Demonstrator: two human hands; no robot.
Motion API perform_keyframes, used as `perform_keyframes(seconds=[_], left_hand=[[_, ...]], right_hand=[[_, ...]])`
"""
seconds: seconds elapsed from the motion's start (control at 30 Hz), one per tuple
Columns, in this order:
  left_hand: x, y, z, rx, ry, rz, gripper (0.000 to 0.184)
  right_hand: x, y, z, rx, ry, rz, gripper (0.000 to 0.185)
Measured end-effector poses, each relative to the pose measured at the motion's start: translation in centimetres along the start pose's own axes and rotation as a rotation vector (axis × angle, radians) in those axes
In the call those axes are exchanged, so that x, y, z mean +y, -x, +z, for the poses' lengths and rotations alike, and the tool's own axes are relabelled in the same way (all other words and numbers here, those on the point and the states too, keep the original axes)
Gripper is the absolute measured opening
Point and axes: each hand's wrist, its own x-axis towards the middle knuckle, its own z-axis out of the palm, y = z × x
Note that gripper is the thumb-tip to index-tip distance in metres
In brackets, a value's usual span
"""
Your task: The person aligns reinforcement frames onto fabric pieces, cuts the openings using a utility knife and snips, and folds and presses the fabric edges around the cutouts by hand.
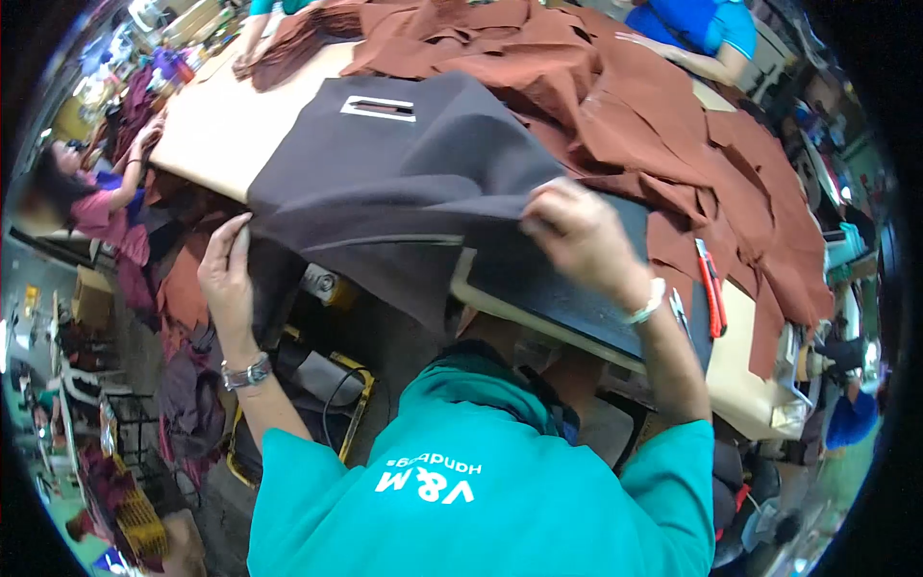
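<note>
A large dark grey-brown sheet of fabric (385,154) lies over the table and droops past its front edge. A slot with a white border (380,108) shows near its far end. At the left corner of the sheet, my left hand (228,255) pinches the edge between thumb and fingers. My right hand (582,236) is closed on the sheet's right side, lifting it into a fold; its fingers are slightly blurred. Beneath the raised part, a black cutting mat (567,288) shows on the table.
Reddish-brown leather-like sheets (663,115) are heaped across the back and right. A red box cutter (711,288) lies right of the mat, beside a thin silvery tool (679,313). Co-workers stand around the table (212,135). A yellow-edged crate (356,404) is below.
</note>
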Motion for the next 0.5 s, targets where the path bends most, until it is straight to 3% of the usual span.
perform_keyframes(seconds=[0.07, 0.17, 0.2, 0.23, 0.27, 0.37, 0.5], left_hand=[[-3.6, 1.8, -5.5, -0.116, -0.192, -0.129, 0.018], [-11.7, 8.1, -15.0, -0.407, -0.389, -0.430, 0.018], [-14.3, 10.8, -18.3, -0.501, -0.572, -0.484, 0.018], [-11.5, 11.1, -18.1, -0.467, -0.628, -0.724, 0.018], [-9.7, 11.0, -18.3, -0.397, -0.644, -0.799, 0.018], [-9.0, 8.4, -20.4, -0.298, -0.526, -0.564, 0.020], [-5.2, -1.3, -15.4, -0.128, -0.438, -0.172, 0.022]], right_hand=[[-2.7, 0.0, 6.0, -0.061, -0.134, -0.175, 0.007], [-6.9, 4.3, 16.0, -0.494, -0.257, -0.130, 0.007], [-9.4, 4.0, 16.6, -0.914, -0.281, 0.003, 0.011], [-10.9, 4.5, 17.4, -0.965, -0.468, -0.032, 0.017], [-12.1, 4.9, 18.0, -1.014, -0.659, -0.064, 0.023], [-14.3, 4.1, 18.4, -0.993, -1.056, -0.115, 0.032], [-13.4, -1.2, 12.5, -0.782, -1.360, 0.124, 0.034]])
